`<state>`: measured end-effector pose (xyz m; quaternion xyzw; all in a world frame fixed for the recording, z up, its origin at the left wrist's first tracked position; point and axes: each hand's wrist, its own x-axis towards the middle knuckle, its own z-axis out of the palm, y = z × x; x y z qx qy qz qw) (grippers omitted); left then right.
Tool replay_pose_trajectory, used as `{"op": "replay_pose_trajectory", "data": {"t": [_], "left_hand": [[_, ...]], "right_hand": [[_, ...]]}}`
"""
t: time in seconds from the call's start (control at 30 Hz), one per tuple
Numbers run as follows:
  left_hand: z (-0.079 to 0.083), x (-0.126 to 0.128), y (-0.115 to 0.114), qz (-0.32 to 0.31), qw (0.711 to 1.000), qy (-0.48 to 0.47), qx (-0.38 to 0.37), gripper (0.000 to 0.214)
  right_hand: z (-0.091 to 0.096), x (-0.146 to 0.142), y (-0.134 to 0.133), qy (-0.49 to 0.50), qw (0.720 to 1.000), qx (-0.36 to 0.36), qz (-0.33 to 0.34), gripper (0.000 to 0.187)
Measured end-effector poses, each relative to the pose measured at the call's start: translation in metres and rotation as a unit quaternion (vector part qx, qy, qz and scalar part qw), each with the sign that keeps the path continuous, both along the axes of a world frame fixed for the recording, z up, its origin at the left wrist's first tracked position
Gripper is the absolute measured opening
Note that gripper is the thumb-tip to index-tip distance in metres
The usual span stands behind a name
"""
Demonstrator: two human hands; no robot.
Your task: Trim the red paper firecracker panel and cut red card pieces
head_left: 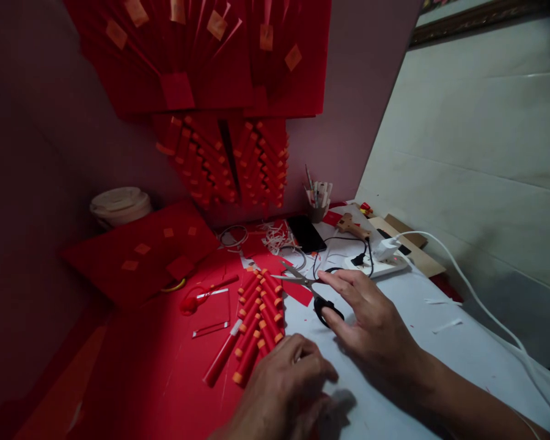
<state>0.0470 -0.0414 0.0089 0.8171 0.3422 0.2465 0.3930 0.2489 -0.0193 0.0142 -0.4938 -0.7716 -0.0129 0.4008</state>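
Observation:
My right hand (376, 318) has its thumb in one black loop of the scissors (308, 283) and its fingers at the other. The scissors' blades are spread apart and point left, above the top of a string of red paper firecrackers (261, 311) with orange ends. My left hand (286, 379) is closed, with curled fingers, at the near end of that string. What those fingers hold, if anything, is hidden. A loose red tube (222, 357) with a pale end lies left of the string, on red paper (165, 366).
Behind lie a black phone (306, 233), white paper shreds (277, 237), a glue gun (352, 227) and a power strip (380, 266) with cables. A pen cup (318, 208) stands by the wall. Finished firecracker strings (261, 162) hang there under red paper fans (201, 61).

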Motion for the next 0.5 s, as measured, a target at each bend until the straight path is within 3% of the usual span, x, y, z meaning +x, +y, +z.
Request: {"op": "replay_pose_trajectory", "data": {"t": [0.03, 0.1, 0.2, 0.27, 0.33, 0.37, 0.5], "left_hand": [[0.002, 0.000, 0.001, 0.005, 1.000, -0.011, -0.001, 0.024], [0.009, -0.003, 0.007, 0.074, 0.997, -0.031, -0.011, 0.038], [0.026, -0.020, 0.031, 0.228, 0.973, -0.030, -0.030, 0.020], [0.038, -0.040, 0.053, 0.294, 0.955, 0.035, -0.027, 0.015], [0.046, -0.063, 0.071, 0.292, 0.941, 0.170, -0.025, 0.011], [0.049, -0.073, 0.076, 0.262, 0.936, 0.234, -0.025, 0.013], [0.050, -0.095, 0.075, 0.168, 0.897, 0.407, -0.027, 0.020]], "right_hand": [[0.000, 0.000, 0.000, 0.002, 1.000, -0.005, 0.002, 0.047], [0.000, 0.000, -0.001, 0.008, 1.000, -0.013, 0.003, 0.048], [0.000, 0.000, -0.002, 0.015, 1.000, -0.017, -0.001, 0.048], [0.000, 0.001, -0.002, 0.015, 1.000, -0.017, 0.000, 0.049], [0.001, 0.001, -0.002, 0.016, 1.000, -0.017, 0.005, 0.048], [0.001, 0.001, -0.002, 0.018, 1.000, -0.016, 0.007, 0.047], [0.000, 0.000, -0.003, 0.023, 0.999, -0.020, 0.013, 0.045]]}}
